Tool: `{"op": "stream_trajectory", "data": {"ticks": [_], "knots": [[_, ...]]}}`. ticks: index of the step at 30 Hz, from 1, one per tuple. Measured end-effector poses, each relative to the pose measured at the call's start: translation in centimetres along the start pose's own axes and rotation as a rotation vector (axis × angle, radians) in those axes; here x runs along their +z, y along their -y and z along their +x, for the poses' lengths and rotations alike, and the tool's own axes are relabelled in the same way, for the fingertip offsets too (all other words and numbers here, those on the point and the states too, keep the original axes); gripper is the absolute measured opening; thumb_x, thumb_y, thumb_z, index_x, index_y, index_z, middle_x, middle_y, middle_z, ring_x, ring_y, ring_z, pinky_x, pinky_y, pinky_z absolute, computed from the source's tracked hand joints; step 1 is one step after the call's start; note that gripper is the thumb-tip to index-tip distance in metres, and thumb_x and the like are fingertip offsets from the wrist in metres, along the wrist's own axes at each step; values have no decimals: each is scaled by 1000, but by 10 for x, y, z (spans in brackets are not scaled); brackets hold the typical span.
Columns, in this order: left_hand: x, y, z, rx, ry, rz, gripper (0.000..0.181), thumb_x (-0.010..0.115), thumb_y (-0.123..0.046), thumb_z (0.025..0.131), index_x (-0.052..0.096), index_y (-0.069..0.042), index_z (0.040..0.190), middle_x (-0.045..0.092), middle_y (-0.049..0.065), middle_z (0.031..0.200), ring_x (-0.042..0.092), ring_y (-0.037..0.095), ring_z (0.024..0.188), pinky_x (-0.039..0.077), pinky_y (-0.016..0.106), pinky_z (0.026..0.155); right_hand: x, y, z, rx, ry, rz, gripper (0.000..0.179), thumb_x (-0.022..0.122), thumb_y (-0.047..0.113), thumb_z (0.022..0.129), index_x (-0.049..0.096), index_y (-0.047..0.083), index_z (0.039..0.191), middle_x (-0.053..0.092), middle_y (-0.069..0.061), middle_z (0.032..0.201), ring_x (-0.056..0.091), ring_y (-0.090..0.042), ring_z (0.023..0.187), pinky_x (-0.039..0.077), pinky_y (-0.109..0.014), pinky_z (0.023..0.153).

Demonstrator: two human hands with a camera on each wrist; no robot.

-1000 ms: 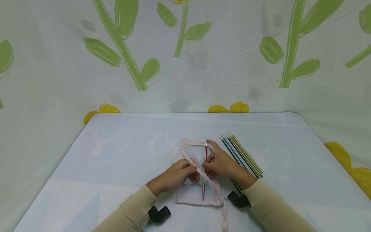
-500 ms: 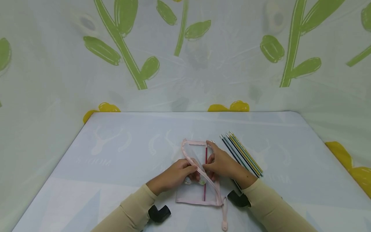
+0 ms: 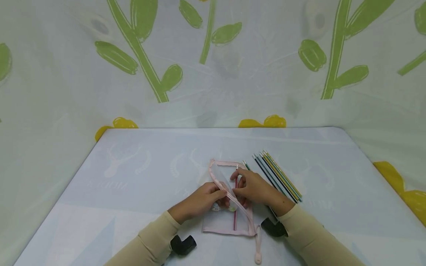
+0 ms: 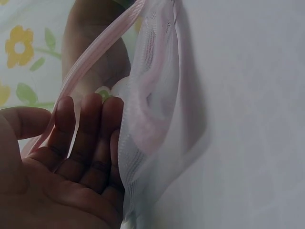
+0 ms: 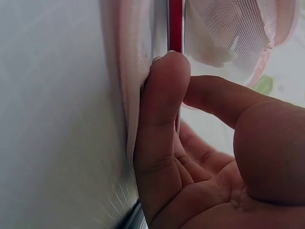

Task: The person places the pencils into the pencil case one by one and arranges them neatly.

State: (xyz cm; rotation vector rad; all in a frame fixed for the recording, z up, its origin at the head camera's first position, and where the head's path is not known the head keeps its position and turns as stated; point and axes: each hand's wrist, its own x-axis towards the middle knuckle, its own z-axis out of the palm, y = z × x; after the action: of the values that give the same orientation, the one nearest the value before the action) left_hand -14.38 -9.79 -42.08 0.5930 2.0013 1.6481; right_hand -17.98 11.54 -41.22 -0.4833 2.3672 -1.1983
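Note:
A see-through mesh pencil pouch (image 3: 213,228) with pink trim lies in front of me, its mouth spread. My left hand (image 3: 210,195) pinches the pink zipper edge (image 4: 86,62) between thumb and forefinger; its other fingers curl behind that edge in the left wrist view. My right hand (image 3: 254,186) holds a red pencil (image 5: 176,28) near its upper part, forefinger and thumb against it. Lengthwise in the pouch, the pencil's lower part shows through the mesh close to the near hem. Its middle is hidden by the zipper edge and fingers.
Several pencils (image 3: 277,176) lie side by side to the right of the pouch. A dark green pencil (image 3: 246,165) lies partly beneath my right hand. The zipper pull strap (image 3: 258,247) trails toward me on the table (image 3: 116,184). A patterned curtain (image 3: 259,74) stands behind.
My right forefinger has come down from the red pencil's top end and bent. The pencil's lower end has shifted slightly right. My left hand and the pouch have stayed in place.

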Motion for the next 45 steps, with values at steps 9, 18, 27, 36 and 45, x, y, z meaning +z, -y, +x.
{"op": "stream_trajectory", "data": {"ticks": [9,18,27,36,45], "knots": [[2,-1,0,-36,-57,49,29,47,-16,103,66,6,103,71,18,91,69,13,82,56,26,77,2,0,-2,-31,5,-20,16,67,5,91,57,5,103,59,-7,73,60,-14,48,54,-31,46],[4,-4,1,-91,-197,77,18,52,-14,94,63,0,94,65,3,74,53,9,51,46,25,50,3,1,-2,-8,2,-31,15,64,0,90,58,6,102,59,-7,71,60,-14,46,54,-32,45],[2,0,3,-144,-169,-24,22,48,-16,96,63,1,96,64,-4,72,52,7,53,39,22,47,3,2,-1,-12,5,-51,15,64,1,90,58,6,103,58,-6,73,59,-13,47,52,-30,45],[1,4,3,-132,-126,-40,21,50,-14,95,62,3,96,67,-1,76,52,7,56,39,21,49,3,4,-2,-13,18,-57,15,61,2,93,58,7,107,61,-6,76,60,-14,48,53,-31,46],[0,4,2,-106,-110,-79,18,51,-11,95,62,4,96,66,0,75,46,9,57,40,20,55,-6,11,-6,-25,-54,-185,17,69,11,92,61,12,107,64,-1,79,60,-13,57,52,-28,51]]}}
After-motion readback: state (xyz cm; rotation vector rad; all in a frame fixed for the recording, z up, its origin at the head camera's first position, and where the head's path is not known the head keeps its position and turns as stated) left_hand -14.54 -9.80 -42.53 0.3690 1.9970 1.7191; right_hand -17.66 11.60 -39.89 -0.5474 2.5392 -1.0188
